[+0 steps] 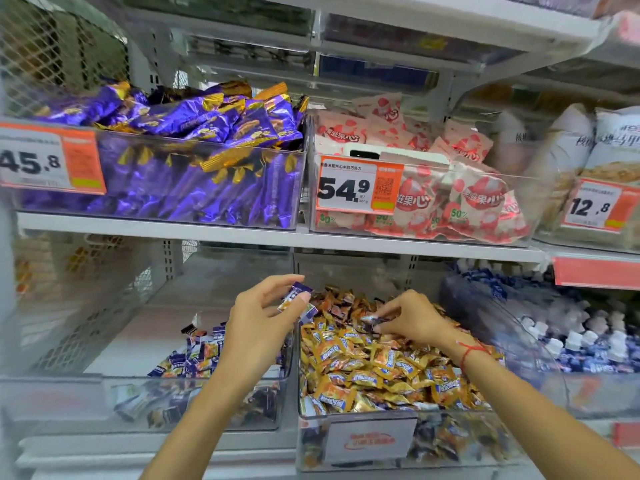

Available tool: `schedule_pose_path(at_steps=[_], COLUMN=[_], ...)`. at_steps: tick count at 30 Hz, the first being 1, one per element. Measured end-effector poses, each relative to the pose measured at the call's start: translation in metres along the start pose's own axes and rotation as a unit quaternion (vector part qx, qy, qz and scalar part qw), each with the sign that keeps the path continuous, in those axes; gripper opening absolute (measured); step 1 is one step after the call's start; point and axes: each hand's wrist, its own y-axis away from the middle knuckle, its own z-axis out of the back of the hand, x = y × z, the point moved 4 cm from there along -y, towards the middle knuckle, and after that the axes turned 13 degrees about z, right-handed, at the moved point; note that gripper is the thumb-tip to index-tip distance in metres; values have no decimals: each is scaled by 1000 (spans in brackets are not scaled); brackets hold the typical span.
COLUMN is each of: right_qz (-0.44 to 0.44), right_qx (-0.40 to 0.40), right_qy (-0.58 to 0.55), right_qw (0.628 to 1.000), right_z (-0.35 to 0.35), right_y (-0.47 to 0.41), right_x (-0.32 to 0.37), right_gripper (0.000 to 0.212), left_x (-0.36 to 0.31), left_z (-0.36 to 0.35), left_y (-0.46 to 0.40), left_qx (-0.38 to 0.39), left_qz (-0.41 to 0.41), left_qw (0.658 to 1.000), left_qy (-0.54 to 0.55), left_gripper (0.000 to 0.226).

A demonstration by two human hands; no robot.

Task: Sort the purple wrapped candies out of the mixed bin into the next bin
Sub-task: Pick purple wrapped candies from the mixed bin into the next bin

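Shop shelves blur; left hand (258, 327) hides much of next bin (104, 379)

Retail shop, confectionery aisle. White metal shelving (242, 237) carries clear plastic bins (207, 209) of wrapped sweets. Orange price tags (356, 188) reading 45.8, 54.9 and 12.8 are fixed to bin fronts.

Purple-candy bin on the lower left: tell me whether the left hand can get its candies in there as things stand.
Probably yes. The left hand, pinching purple candies, hovers by the wall between the bins, and the purple-candy bin is open-topped, with nothing across it.
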Motion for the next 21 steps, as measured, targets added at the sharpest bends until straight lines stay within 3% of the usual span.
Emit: schedule_pose_path(at_steps=[3,7,11,14,16,19,21], right_qz=[-20,-49,-12,99,169,221,223], right_qx=[-99,-149,-155,-168,-180,-121,-84], right_qy=[-136,-297,-380,-331,-234,-18,31], right_qw=[985,942,912,923,940,968,971], right_z=[19,25,8,-12,-26,-50,-56], right_y=[16,27,25,13,2,-11,-8], right_x=[0,24,84,138,167,183,175], right_gripper=[26,21,23,19,22,33,36], left_x=[4,7,4,5,14,35,45], left_z=[3,1,28,64,81,88,87], left_y=[-2,2,1,-4,-8,-17,-18], left_qx=[13,50,-32,-140,-162,-89,-41], left_qz=[13,44,60,71,86,132,174], left_qw=[1000,996,995,973,958,958,951], left_qy=[-21,-54,-71,-171,-219,-237,-252], left_gripper=[21,15,8,10,18,41,50])
